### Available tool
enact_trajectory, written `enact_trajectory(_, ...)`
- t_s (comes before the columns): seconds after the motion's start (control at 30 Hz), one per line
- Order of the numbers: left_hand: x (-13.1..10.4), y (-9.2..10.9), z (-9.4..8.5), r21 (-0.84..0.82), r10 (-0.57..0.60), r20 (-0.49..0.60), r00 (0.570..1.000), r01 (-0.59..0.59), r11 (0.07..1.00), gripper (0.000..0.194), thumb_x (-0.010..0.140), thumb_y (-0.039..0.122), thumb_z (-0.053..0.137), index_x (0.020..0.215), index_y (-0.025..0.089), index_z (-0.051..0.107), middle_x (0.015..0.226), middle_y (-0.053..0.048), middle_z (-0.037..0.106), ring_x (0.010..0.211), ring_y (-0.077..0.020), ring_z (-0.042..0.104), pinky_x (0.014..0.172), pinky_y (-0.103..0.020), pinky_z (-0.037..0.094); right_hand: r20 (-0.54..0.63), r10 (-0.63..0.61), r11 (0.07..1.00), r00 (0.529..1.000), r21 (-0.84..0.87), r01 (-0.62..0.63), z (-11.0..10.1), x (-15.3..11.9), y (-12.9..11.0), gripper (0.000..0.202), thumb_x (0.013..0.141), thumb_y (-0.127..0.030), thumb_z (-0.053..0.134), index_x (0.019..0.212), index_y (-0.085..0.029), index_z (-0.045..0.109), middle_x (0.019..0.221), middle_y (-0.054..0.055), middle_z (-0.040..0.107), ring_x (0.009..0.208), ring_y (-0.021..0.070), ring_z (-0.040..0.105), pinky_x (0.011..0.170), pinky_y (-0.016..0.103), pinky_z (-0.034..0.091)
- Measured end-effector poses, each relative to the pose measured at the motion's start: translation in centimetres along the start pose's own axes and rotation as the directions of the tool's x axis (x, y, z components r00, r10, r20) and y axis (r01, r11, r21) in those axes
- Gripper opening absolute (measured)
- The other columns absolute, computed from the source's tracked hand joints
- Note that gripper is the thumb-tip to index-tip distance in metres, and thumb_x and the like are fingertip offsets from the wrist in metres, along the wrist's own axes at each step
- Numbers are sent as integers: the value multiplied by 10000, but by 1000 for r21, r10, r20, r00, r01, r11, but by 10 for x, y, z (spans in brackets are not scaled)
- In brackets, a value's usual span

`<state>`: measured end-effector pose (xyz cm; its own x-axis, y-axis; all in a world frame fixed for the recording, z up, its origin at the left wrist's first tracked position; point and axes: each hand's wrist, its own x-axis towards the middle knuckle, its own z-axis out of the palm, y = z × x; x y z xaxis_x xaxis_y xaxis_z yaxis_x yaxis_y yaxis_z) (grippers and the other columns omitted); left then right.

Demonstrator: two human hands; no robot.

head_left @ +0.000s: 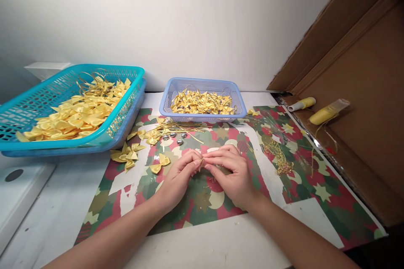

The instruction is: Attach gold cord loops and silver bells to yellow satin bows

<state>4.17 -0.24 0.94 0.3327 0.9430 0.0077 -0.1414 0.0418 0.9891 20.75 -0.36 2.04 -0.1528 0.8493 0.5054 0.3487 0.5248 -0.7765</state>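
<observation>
My left hand (180,173) and my right hand (235,174) meet over the middle of the patterned sheet, thumbs and fingers pinched together. Between the fingertips shows a small bit of thin gold cord (202,160); the rest of it is hidden by the fingers. Just left of my left hand lies a yellow ribbon bow (160,163), with more yellow bows (128,154) farther left. Beyond my hands are several small silver jingle bells (179,142) and a bundle of gold cords (186,127).
A turquoise basket (104,141) of yellow bows stands at left, stacked on a blue one. At the back, a lilac-blue basket (202,117) holds bows with gold loops. Gold cord scraps (280,159) lie at right, near a cardboard wall (353,92) with two yellow spools (326,113).
</observation>
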Motion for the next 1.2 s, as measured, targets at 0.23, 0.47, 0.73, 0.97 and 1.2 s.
enact_trajectory(0.23,1,2,1,48,-21,-2,1000,21,999,288,924,249,438,641,195,430,729,11,396,703,-155,363,659,-291,285,19,-35,999,999,-19,35,0,1,-1,183,815,-124,690,897,-280,739,936,8,760,900,213,624,841,448,465)
enact_trajectory(0.47,0,5,0,114,-48,25,999,45,992,267,894,244,435,631,197,419,717,13,395,700,-160,356,649,-290,283,57,24,1000,998,7,-25,-2,2,-2,157,794,-132,716,842,-279,742,899,1,761,880,208,607,843,444,453)
enact_trajectory(0.73,1,12,2,177,-53,85,995,37,983,249,883,246,421,639,201,435,712,11,424,702,-164,385,661,-290,312,114,97,994,989,32,-101,-6,8,-4,137,759,-129,744,714,-253,707,807,-1,746,843,197,617,839,419,433)
enact_trajectory(0.97,-1,12,2,200,-39,68,997,25,979,258,912,284,426,672,201,476,736,2,458,728,-170,415,689,-292,334,219,99,995,971,-53,-90,-12,12,-8,171,807,-111,662,700,-234,611,812,-14,708,845,189,592,838,403,399)
enact_trajectory(1.2,-3,10,3,119,-69,-27,997,72,990,152,935,296,463,868,218,574,824,8,507,770,-151,447,701,-258,355,291,84,995,953,-75,-65,-19,14,-4,138,850,-139,615,751,-225,573,892,6,670,902,186,563,838,373,394)
